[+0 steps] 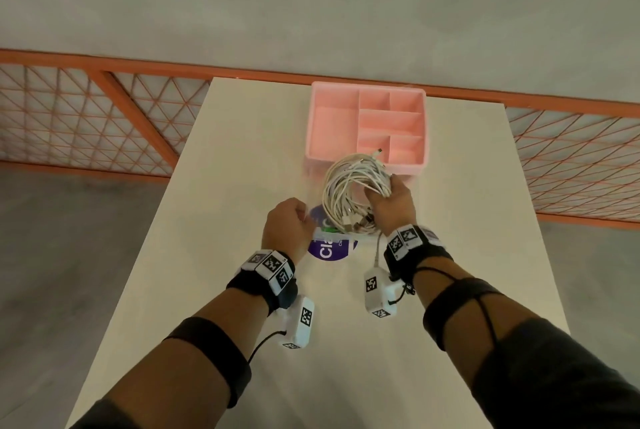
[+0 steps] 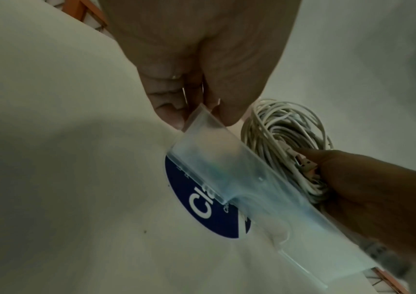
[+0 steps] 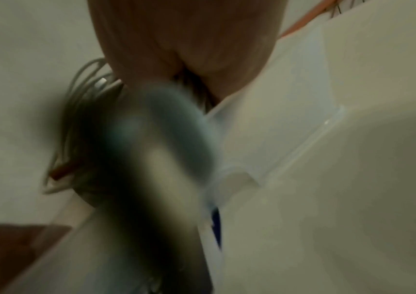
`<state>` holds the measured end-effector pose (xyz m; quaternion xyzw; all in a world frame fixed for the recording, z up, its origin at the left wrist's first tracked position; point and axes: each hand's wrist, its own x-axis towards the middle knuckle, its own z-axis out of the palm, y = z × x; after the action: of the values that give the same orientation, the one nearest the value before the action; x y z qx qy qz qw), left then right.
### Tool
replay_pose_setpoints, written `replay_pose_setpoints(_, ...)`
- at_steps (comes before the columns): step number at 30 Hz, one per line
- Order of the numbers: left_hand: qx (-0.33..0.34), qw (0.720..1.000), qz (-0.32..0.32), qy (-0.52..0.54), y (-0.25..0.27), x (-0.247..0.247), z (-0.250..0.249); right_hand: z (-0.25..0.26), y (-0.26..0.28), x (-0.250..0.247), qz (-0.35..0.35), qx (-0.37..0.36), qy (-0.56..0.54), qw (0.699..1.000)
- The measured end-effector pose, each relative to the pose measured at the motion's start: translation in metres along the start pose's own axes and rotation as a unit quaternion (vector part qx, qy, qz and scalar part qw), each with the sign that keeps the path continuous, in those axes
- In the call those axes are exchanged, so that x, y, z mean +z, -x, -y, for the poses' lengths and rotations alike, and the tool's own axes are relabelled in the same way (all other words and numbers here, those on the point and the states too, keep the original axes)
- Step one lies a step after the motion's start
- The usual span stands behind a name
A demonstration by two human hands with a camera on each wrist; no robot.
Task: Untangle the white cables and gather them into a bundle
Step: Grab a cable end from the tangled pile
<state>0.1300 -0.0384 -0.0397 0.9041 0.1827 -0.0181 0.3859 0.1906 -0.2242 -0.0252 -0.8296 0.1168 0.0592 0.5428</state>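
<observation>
A coil of white cables (image 1: pixel 348 186) hangs from my right hand (image 1: pixel 391 201), whose fingers curl round its right side. Several plugs show at the coil's lower end. The left wrist view shows the coil (image 2: pixel 280 127) beside the right hand (image 2: pixel 378 189). My left hand (image 1: pixel 287 224) pinches the top edge of a clear plastic bag (image 2: pixel 227 159) between thumb and fingers (image 2: pixel 171 111). That bag carries a round blue label (image 1: pixel 329 250). The coil's lower end meets the bag; I cannot tell whether it is inside. The right wrist view is blurred, showing cable loops (image 3: pixel 76 111).
A pink divided organiser tray (image 1: pixel 367 86) stands at the far side of the white table (image 1: pixel 242 151), just behind the coil. Orange mesh fencing (image 1: pixel 86 117) runs behind the table. Grey floor lies to the left and right.
</observation>
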Motion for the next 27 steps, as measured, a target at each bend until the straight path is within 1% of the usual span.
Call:
replay_pose_setpoints(4,-0.001,1.0,-0.002,0.004,0.003,-0.001,-0.003,-0.006,-0.015,-0.001,0.024,0.004,0.072,0.997)
replay_pose_setpoints(6,-0.001,1.0,0.007,-0.006,0.003,-0.003,-0.005,-0.007,-0.017,-0.002,0.038,0.0,0.098,0.994)
replay_pose_setpoints(9,0.011,1.0,0.028,0.001,0.003,-0.002,-0.007,-0.005,-0.017,-0.003,0.064,-0.005,0.136,0.989)
replay_pose_setpoints(10,0.023,1.0,0.021,-0.003,0.003,-0.001,-0.01,-0.004,-0.018,-0.003,0.073,-0.002,0.146,0.987)
replay_pose_setpoints(11,0.051,0.998,-0.003,-0.025,0.003,0.0,-0.014,-0.004,-0.018,-0.002,0.084,0.008,0.164,0.983)
replay_pose_setpoints(13,0.148,0.985,-0.04,-0.081,0.001,-0.002,-0.026,-0.006,-0.016,0.001,0.124,0.032,0.226,0.966)
replay_pose_setpoints(14,0.202,0.974,-0.032,-0.096,-0.001,-0.002,-0.033,-0.007,-0.014,0.005,0.146,0.041,0.259,0.954)
replay_pose_setpoints(15,0.237,0.966,0.004,-0.102,-0.004,-0.003,-0.039,-0.008,-0.012,0.008,0.155,0.044,0.283,0.945)
replay_pose_setpoints(16,0.255,0.959,0.055,-0.111,-0.006,-0.001,-0.043,-0.009,-0.011,0.01,0.152,0.044,0.292,0.943)
replay_pose_setpoints(17,0.261,0.951,0.105,-0.132,-0.009,0.001,-0.045,-0.007,-0.011,0.011,0.141,0.046,0.292,0.945)
replay_pose_setpoints(18,0.259,0.943,0.139,-0.157,-0.013,0.003,-0.046,-0.007,-0.013,0.013,0.127,0.048,0.289,0.948)
replay_pose_setpoints(20,0.256,0.935,0.157,-0.189,-0.017,0.006,-0.047,-0.006,-0.015,0.014,0.104,0.062,0.285,0.951)
replay_pose_setpoints(23,0.263,0.934,0.148,-0.19,-0.018,0.01,-0.047,-0.008,-0.018,0.015,0.097,0.081,0.278,0.952)
replay_pose_setpoints(25,0.25,0.944,0.123,-0.176,-0.015,0.011,-0.044,-0.009,-0.017,0.014,0.092,0.088,0.266,0.955)
replay_pose_setpoints(27,0.239,0.952,0.084,-0.173,-0.012,0.011,-0.037,-0.009,-0.017,0.011,0.078,0.095,0.252,0.96)
